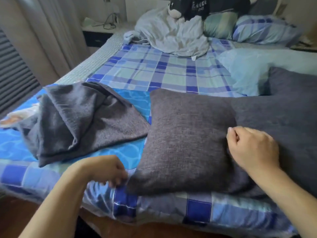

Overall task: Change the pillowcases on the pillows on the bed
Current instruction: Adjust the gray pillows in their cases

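Observation:
A square pillow in a dark grey case lies near the bed's front edge. My left hand is by its lower left corner, fingers curled down onto the plaid sheet; blur hides whether it holds the corner. Resting on the pillow's right side, my right hand has loosely curled fingers. An empty grey pillowcase lies crumpled to the left on a bright blue cloth. More dark grey pillows lie to the right.
The bed has a blue plaid sheet. At its head sit a crumpled pale blanket, a black plush toy and plaid pillows. A pale blue pillow lies at right. A nightstand and curtain stand left.

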Action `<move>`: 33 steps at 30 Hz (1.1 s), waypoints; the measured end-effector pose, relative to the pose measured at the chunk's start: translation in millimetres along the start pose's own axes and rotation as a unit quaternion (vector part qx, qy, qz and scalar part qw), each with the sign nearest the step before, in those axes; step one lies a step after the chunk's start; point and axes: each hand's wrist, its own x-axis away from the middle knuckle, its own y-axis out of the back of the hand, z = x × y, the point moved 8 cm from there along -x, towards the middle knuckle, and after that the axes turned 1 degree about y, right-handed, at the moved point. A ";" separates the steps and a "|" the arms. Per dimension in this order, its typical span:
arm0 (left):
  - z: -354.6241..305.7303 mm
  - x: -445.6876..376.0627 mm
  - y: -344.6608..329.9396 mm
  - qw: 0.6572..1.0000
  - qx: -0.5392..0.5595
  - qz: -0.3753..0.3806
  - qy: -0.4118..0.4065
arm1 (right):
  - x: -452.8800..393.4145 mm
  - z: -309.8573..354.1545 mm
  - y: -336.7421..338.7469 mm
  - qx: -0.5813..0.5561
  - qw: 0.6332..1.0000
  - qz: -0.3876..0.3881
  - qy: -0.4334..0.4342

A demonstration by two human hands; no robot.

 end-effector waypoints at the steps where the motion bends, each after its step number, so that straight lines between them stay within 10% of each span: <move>1: -1.0 -14.2 22.5 0.992 0.080 -0.097 0.010 | -20.1 6.8 4.2 0.046 0.997 0.066 -0.013; 4: -38.7 -35.0 59.5 0.873 0.367 -0.311 -0.084 | -107.7 31.2 -10.7 0.093 0.978 0.188 -0.016; 8: -103.6 -60.7 8.3 0.941 -0.008 -0.270 -0.202 | -181.5 109.4 -62.1 -0.027 0.966 0.236 0.099; 12: -106.4 -44.3 8.4 0.952 -0.107 -0.146 -0.247 | -163.4 130.7 -114.9 -0.100 0.917 0.373 0.098; 15: -80.9 -34.8 22.7 0.971 -0.068 -0.053 -0.223 | -129.2 118.8 -82.2 -0.168 0.966 0.160 0.115; 18: -49.7 -35.5 78.7 0.950 0.130 -0.260 -0.115 | -47.1 95.6 -10.8 -0.254 0.942 -0.154 0.158; 20: -43.1 -15.0 106.4 0.834 0.330 -0.422 -0.134 | -15.5 94.1 6.4 -0.275 0.925 -0.182 0.189; 23: -80.8 21.7 113.2 0.699 0.462 -0.451 -0.308 | -3.2 105.4 18.1 -0.263 0.920 -0.190 0.220; 29: -124.0 79.7 88.3 0.669 0.292 -0.516 -0.448 | -2.8 106.4 21.9 -0.265 0.915 -0.202 0.227; 33: -131.1 95.1 91.3 0.723 0.114 -0.556 -0.394 | -2.6 110.2 22.2 -0.258 0.918 -0.197 0.230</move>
